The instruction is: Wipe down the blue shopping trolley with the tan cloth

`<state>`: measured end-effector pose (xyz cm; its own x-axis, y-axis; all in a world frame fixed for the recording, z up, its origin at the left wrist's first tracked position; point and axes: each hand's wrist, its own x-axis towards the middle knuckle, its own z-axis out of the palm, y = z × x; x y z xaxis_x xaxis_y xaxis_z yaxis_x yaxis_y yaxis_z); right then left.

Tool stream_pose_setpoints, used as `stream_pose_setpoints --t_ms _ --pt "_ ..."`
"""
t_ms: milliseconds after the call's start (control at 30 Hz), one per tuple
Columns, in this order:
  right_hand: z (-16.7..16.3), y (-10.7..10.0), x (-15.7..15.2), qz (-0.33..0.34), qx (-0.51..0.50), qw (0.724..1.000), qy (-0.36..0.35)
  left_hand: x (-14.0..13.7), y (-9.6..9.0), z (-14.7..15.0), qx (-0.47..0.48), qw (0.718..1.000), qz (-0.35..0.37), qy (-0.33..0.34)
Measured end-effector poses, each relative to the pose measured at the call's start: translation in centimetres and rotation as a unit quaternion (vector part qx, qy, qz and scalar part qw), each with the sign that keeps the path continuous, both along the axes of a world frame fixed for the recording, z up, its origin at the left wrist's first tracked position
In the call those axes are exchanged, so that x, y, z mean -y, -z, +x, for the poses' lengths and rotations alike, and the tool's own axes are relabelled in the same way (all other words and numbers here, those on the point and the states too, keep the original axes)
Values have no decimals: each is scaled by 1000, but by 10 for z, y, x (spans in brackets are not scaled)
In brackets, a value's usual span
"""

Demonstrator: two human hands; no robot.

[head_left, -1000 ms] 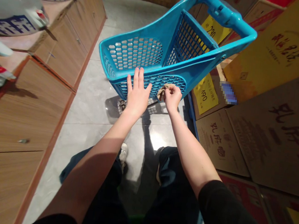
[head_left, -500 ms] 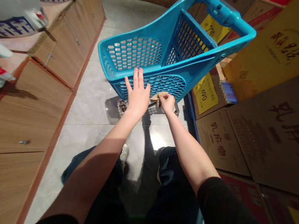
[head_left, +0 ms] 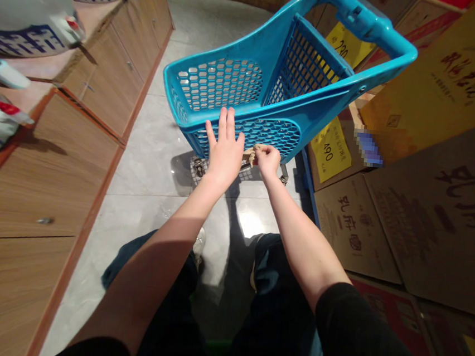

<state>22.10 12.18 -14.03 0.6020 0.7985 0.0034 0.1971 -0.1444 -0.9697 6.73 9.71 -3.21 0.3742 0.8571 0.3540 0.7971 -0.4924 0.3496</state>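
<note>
A blue plastic shopping cart [head_left: 237, 116] stands before me on the tiled floor, its near side panel facing me. My left hand [head_left: 225, 157] lies against that panel with fingers spread, the fingertips near the basket's upper rim. My right hand [head_left: 268, 160] is closed in a pinch on a crumpled tan cloth [head_left: 251, 153], low on the same panel. Part of the cloth is hidden by my fingers. Below the basket, the cart's wheels and metal frame show only in part.
To the left, wooden cabinets [head_left: 49, 171] carry large blue-and-white jars [head_left: 22, 12] with taps. Stacked cardboard boxes [head_left: 435, 219] and yellow price signs [head_left: 331, 153] crowd the right side. The cart's handle [head_left: 395, 45] juts toward the boxes. My feet stand on the grey tiles.
The whole view has shifted slightly, so everything sits a little further right. The cloth in my right hand has changed shape a little. My left hand keeps its place on the cart.
</note>
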Motion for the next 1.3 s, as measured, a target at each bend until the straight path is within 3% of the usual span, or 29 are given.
stream_pose_setpoints --t_ms 100,167,300,400,700,967,1133,1300 --pt "-5 -14 -3 62 -30 998 -3 0 -2 0 -3 1000 -9 2" --pt "-10 -22 -3 68 -93 993 2 1 -4 0 -4 1000 -15 1" --pt "-17 -22 1 -10 -282 958 61 1 -7 0 -5 1000 -16 -4" --pt "-19 -15 3 -60 -360 927 85 1 -7 0 -12 1000 -20 -7" --pt "-25 -11 -4 -123 -444 884 77 2 -5 2 -20 999 -29 -21" --pt "-26 -16 -6 -43 -445 893 53 -1 -2 6 25 999 -36 -15" --pt "-16 -5 1 -111 -455 878 98 1 -5 7 28 998 -52 -7" --pt "-16 -20 -7 -91 -453 883 86 0 -5 4 17 998 -52 -3"
